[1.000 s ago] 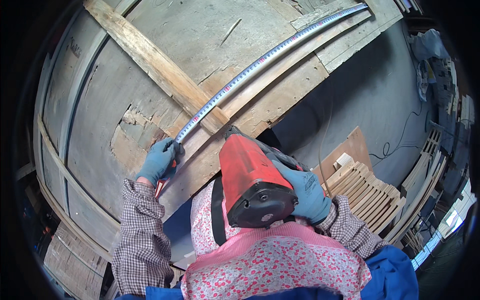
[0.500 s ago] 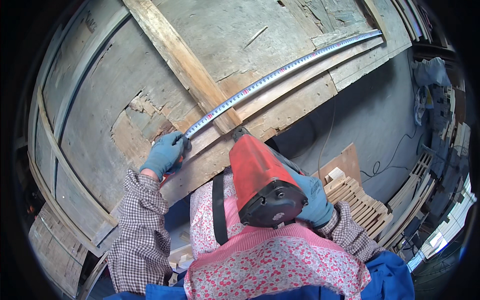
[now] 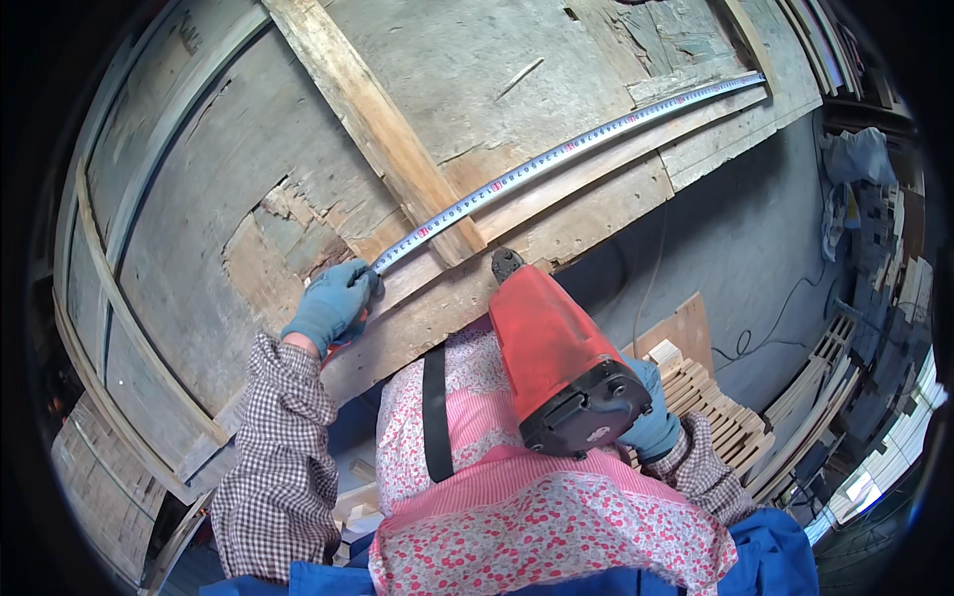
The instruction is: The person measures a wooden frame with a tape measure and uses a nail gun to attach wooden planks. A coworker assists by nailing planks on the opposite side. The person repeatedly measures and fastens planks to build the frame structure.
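My left hand [image 3: 331, 308], in a blue-grey work glove, is closed round a tape measure, whose case it mostly hides. The tape's pale blade [image 3: 542, 162] runs out to the far right along a long wooden strip [image 3: 621, 162], crossing over the end of a wooden crosspiece [image 3: 370, 117]. In my right hand [image 3: 653, 417], gloved alike, is a red and black nail gun [image 3: 552, 338]. Its body hides part of that hand's fingers. The dark nose of the gun lies over the worktop's front edge, just right of the crosspiece's near end and apart from it.
A worn plywood worktop [image 3: 437, 60] spreads ahead, with splintered patches and a loose sliver of wood [image 3: 520, 77]. Below right, a stack of short wooden pieces [image 3: 696, 402] stands near a plywood sheet [image 3: 688, 326]. A cord [image 3: 765, 343] trails across the floor.
The nail gun and my right hand have shifted to the right, and its nose has moved away from the crosspiece's end. My left hand stays on the tape measure.
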Demonstrator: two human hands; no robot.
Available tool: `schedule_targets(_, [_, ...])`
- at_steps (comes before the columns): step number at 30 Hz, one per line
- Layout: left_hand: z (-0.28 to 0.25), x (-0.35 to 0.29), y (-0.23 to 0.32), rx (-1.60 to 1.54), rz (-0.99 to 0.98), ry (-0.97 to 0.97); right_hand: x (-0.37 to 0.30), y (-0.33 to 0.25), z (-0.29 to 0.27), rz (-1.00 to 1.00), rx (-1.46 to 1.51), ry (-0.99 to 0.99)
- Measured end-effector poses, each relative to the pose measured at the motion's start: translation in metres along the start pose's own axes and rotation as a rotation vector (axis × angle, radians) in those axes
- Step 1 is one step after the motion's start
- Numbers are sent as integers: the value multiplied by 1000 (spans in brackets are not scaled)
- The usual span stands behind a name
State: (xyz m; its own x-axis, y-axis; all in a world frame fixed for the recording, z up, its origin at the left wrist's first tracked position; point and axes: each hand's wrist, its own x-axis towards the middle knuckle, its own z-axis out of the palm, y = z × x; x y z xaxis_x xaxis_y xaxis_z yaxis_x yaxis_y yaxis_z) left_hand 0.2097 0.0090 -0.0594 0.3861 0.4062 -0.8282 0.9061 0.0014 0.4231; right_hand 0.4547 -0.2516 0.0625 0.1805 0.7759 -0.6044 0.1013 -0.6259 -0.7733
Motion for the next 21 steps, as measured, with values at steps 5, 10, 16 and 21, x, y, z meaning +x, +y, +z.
schedule_targets(5, [1, 0, -3, -3, 12, 7, 3, 25, 3, -18, 103, 87])
schedule_targets(10, [2, -2, -1, 38, 31, 39, 13, 30, 8, 8, 250, 95])
schedule_targets(16, [4, -3, -4, 75, 66, 60, 14, 34, 8, -33, 78, 53])
schedule_targets(21, [5, -3, -3, 98, 52, 66, 15, 35, 7, -77, 35, 49])
